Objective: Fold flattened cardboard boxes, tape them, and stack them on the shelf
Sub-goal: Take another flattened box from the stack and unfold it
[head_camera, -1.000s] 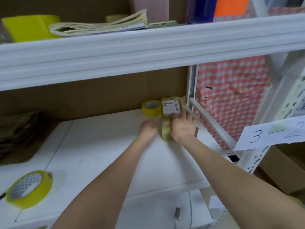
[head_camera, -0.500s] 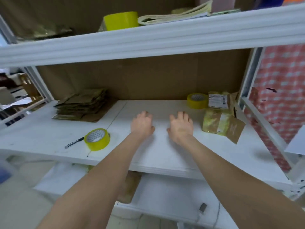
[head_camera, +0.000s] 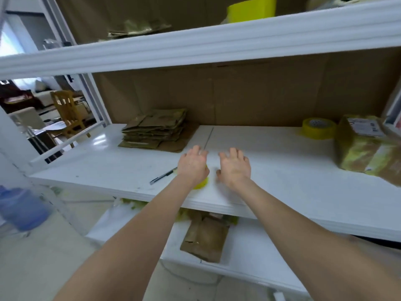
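Observation:
A stack of flattened cardboard boxes (head_camera: 155,130) lies at the back left of the white shelf (head_camera: 282,177). At the far right stands a taped box (head_camera: 366,146) with a white label. My left hand (head_camera: 192,165) hovers over a yellow tape roll (head_camera: 202,183), which it mostly hides; the fingers are relaxed and hold nothing. Beside it, my right hand (head_camera: 234,167) is spread above the bare shelf, empty. A second yellow tape roll (head_camera: 318,128) sits at the back right next to the taped box.
A dark pen or knife (head_camera: 162,175) lies left of my left hand. A brown cardboard piece (head_camera: 205,237) rests on the lower shelf. The upper shelf (head_camera: 217,42) overhangs closely. A blue bottle (head_camera: 21,210) stands at the left on the floor.
Both hands let go of the taped box at the right and drew back leftward across the shelf. My left hand now covers the front tape roll. The view swung left.

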